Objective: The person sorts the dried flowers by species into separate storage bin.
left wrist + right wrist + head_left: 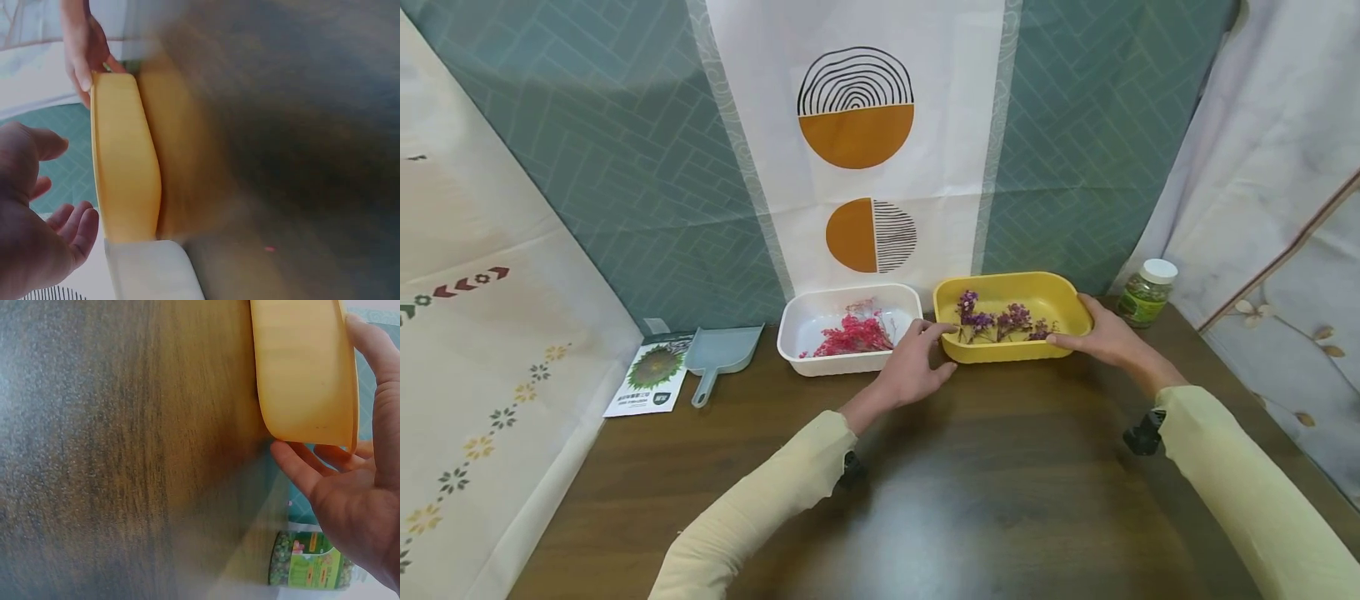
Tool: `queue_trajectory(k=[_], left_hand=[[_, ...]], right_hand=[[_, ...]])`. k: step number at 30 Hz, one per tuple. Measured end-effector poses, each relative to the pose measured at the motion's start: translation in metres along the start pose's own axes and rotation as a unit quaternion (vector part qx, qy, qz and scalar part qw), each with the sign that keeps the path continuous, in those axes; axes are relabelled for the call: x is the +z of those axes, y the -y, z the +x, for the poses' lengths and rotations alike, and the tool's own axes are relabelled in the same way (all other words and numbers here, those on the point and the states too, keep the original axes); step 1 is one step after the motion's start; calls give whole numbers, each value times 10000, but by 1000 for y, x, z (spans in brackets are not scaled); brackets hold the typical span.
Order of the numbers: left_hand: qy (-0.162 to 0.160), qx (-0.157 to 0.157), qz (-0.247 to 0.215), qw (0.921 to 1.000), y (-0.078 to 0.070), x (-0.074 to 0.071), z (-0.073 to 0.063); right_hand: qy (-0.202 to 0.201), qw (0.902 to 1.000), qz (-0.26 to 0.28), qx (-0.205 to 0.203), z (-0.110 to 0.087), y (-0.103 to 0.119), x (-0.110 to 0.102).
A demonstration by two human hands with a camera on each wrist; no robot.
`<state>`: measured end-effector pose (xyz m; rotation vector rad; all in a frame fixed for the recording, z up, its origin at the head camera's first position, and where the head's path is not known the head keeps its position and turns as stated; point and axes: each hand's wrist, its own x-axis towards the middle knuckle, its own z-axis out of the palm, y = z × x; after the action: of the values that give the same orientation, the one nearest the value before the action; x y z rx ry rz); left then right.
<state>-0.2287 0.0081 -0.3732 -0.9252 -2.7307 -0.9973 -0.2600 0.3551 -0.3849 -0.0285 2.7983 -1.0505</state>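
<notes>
A yellow plastic tray (1013, 352) stands on the table against the backdrop, with sprigs of dried purple flowers (1011, 321) inside. My right hand (1108, 337) grips its right end, thumb over the rim and fingers against the outer end wall, as the right wrist view also shows of the tray (306, 375). Near the tray's left front corner is my left hand (913, 367), fingers loosely bent around nothing. In the left wrist view a gap shows between that hand (37, 206) and the tray (125, 162). A white tray (842, 364) beside it holds dried pink-red flowers (857, 333).
A jar with a white lid and green label (1145, 293) stands at the back right. To the left lie a light blue dustpan (721, 350) and a sunflower-printed packet (651, 377). Patterned cloths hang behind and along both sides of the wooden table (1000, 483).
</notes>
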Motion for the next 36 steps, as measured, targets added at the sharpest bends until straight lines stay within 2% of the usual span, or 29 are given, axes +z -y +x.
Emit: queue_trajectory(k=[3,9,15,21,27,36], left_hand=[[-23,61,-167,9998,3,0,-13],[-28,-83,-369,9993,13,-2,-36],[-221,-66,-361,9991,23,-6,-52],[-158,-242,-318,9991,31,-12,-67],[-253,-241,-281,9990,39,-18,-83],[-340,-683,-150,9970,55,-29,-108]], right_hand=[[-35,10000,38,2,0,-2,-1],[-15,10000,-19,-33,2,-5,-3],[-7,10000,-65,-29,2,-7,-6],[40,10000,-78,-12,0,-9,-8],[14,9999,-57,-82,0,-11,-9],[-55,9999,-94,-119,-5,-13,-11]])
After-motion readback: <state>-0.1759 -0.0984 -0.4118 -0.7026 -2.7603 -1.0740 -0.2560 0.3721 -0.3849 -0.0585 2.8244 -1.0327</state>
